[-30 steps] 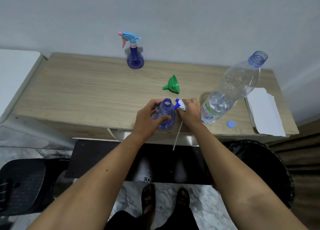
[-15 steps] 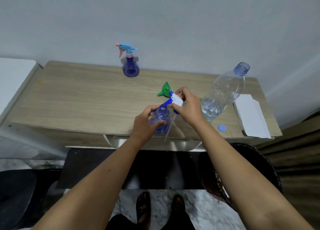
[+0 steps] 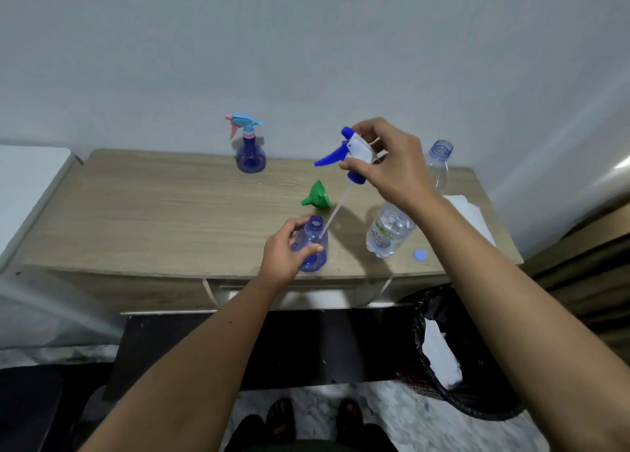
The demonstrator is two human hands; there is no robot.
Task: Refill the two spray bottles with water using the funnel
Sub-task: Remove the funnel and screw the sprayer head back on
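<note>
My left hand (image 3: 284, 252) grips an open blue spray bottle (image 3: 313, 247) standing near the front edge of the wooden table (image 3: 153, 213). My right hand (image 3: 392, 165) holds the white and blue spray head (image 3: 353, 153) raised above the table, its thin tube hanging down to the bottle's mouth. A green funnel (image 3: 317, 195) lies on its side just behind the bottle. The second spray bottle (image 3: 250, 151), blue with a light-blue and pink head, stands capped at the back. A large clear water bottle (image 3: 395, 226), uncapped, stands to the right, partly behind my right arm.
A small blue cap (image 3: 420, 255) lies on the table by the water bottle. White paper (image 3: 467, 209) sits at the table's right end. A black-lined bin (image 3: 453, 359) stands below on the right. My feet (image 3: 313, 417) show on the marble floor.
My right hand has lifted the spray head up and away from the bottle, drawing the tube almost out. My left hand keeps its hold on the bottle.
</note>
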